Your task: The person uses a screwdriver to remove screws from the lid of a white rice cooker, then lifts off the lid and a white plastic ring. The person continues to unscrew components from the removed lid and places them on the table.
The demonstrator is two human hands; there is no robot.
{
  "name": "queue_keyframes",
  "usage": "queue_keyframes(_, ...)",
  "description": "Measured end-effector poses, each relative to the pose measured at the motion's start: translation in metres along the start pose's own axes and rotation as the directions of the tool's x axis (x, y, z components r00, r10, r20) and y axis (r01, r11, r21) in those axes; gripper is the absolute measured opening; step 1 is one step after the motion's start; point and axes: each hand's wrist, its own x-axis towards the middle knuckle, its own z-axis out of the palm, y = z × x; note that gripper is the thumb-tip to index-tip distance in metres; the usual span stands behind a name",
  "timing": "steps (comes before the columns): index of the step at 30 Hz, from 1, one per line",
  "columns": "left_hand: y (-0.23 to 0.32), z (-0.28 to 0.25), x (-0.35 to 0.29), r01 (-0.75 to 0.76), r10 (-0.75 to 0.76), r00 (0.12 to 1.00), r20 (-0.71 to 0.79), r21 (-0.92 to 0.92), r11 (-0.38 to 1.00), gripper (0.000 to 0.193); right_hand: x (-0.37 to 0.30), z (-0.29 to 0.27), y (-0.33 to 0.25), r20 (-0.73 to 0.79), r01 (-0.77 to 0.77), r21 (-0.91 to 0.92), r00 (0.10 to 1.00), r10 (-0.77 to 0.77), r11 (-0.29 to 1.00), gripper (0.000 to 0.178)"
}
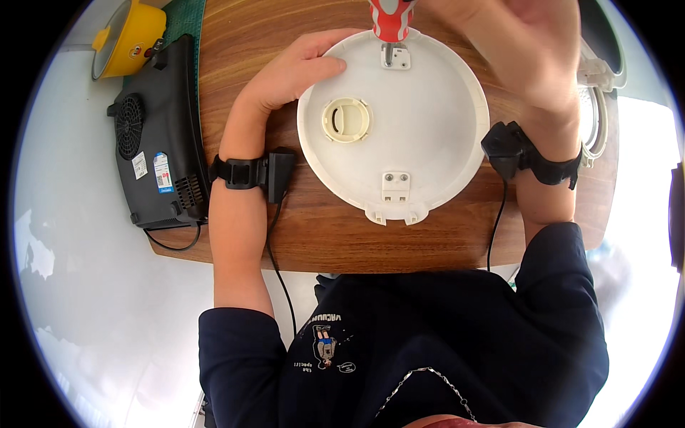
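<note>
A round white plastic lid (428, 135) lies on the wooden table with its inner face up. My left hand (307, 68) grips its upper-left rim, thumb on the face and the other fingers mostly hidden. At the far edge, a screwdriver (392, 23) with a red and white handle stands with its tip on a screw of a small white bracket (399, 59). My right hand (531, 53), slightly blurred, is closed on the handle, its fingertips beyond the picture's top. A cream round valve fitting (346, 120) sits left on the lid; another bracket (396, 187) lies near its hinge tabs.
A black appliance (160, 143) with a fan grille and cord lies at the left table edge. Beyond it, a yellow pot (128, 39) stands by a green mat (184, 21). White-rimmed parts (596, 121) lie at the right. Cables (278, 250) hang from both wrist straps.
</note>
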Motion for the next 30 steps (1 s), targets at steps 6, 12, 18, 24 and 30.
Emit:
queue_keyframes(6,0.001,0.001,0.0,-0.007,0.007,1.0,0.001,0.016,1.0,0.057,-0.001,0.001,-0.008,0.025,-0.044,-0.049,0.999,0.046,0.998,0.034)
queue_keyframes(12,0.001,0.0,-0.001,0.001,-0.001,1.0,0.004,0.009,1.0,0.057,0.0,0.003,-0.008,0.025,-0.056,-0.051,0.998,0.058,0.997,0.033)
queue_keyframes(18,-0.002,-0.001,0.0,-0.015,0.015,1.0,0.014,0.021,1.0,0.057,-0.002,0.004,-0.011,0.019,-0.066,-0.065,0.998,0.067,0.996,0.032)
queue_keyframes(24,-0.001,-0.001,0.0,-0.004,0.004,1.0,0.01,0.033,0.999,0.057,-0.001,0.004,-0.009,0.029,-0.075,-0.067,0.997,0.077,0.995,0.03)
queue_keyframes(30,-0.004,-0.002,0.001,-0.021,0.02,1.0,0.008,0.034,0.999,0.058,-0.001,0.004,-0.011,0.029,-0.084,-0.071,0.996,0.086,0.994,0.029)
